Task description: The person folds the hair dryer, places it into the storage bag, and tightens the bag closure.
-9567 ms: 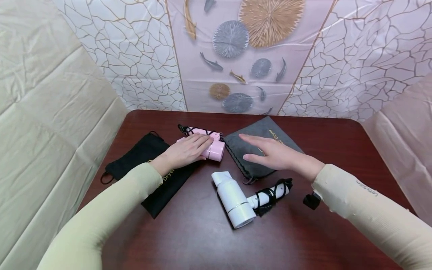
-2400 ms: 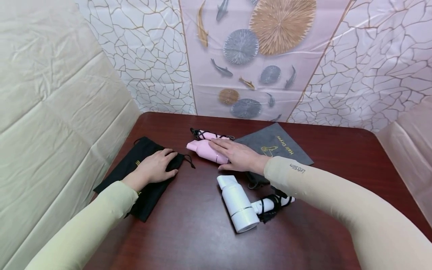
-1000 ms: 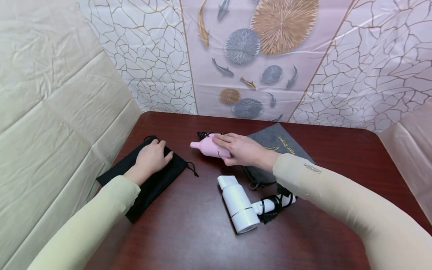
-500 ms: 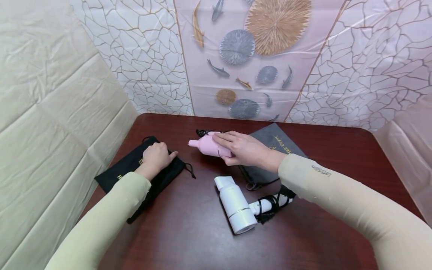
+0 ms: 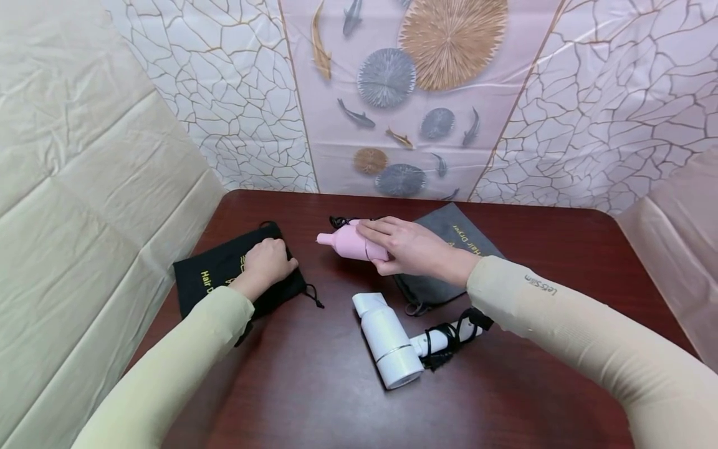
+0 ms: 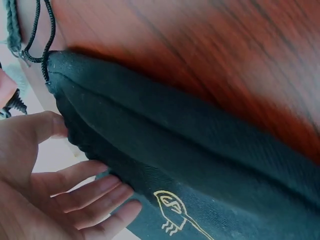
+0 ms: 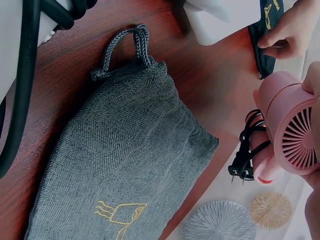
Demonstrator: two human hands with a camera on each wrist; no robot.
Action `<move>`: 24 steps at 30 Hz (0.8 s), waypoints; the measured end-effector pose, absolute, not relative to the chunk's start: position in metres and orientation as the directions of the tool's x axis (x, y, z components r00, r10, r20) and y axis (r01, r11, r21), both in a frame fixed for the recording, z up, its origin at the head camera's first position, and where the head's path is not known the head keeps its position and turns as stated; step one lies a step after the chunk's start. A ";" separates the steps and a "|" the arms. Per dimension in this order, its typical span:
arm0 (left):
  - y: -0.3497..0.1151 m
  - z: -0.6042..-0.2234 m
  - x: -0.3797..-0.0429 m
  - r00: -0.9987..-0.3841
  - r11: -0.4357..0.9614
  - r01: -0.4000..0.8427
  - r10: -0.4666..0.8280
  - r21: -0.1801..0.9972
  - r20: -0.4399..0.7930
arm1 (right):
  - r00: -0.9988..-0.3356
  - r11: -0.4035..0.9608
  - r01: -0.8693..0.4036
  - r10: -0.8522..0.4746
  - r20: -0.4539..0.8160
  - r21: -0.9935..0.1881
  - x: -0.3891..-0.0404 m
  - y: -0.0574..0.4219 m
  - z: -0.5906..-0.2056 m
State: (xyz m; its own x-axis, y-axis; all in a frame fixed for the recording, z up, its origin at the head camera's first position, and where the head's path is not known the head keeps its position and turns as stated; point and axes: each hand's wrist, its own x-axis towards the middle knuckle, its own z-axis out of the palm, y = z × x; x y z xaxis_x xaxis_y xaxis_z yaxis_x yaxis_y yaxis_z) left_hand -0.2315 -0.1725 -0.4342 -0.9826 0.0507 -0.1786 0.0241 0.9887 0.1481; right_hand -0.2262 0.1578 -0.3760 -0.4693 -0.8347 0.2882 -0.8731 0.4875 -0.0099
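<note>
My left hand [image 5: 265, 265] grips the mouth edge of a black drawstring bag [image 5: 193, 290] with gold "Hair Dryer" lettering, at the table's left. In the left wrist view the thumb and fingers [image 6: 107, 187] lie along the bag's gathered rim, and its cloth [image 6: 165, 135] bulges. A pink hair dryer [image 5: 349, 242] is in my right hand [image 5: 412, 249], held round its barrel with the nozzle facing left. From the right wrist, its vented rear [image 7: 300, 137] shows, with a black cord [image 7: 250, 140] wound by the handle. The hand covers part of the barrel.
A white hair dryer [image 5: 389, 340] with a cord-wrapped handle lies at the middle of the dark red table [image 5: 314, 399]. Behind it, right of centre, a grey drawstring bag [image 5: 432, 290] lies flat, partly under my right forearm. Patterned cloth walls [image 5: 241, 93] stand around the table.
Earliest, the left hand lay on the pink dryer; now the right hand holds it, with its nozzle pointing more directly left. The left hand has moved onto the black bag, which has turned and shifted.
</note>
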 end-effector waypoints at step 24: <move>-0.186 -0.404 -0.209 -0.974 0.853 0.228 0.202 0.469 0.106 | -0.323 0.388 -0.918 -0.850 0.417 0.079 -0.214 0.152 -0.372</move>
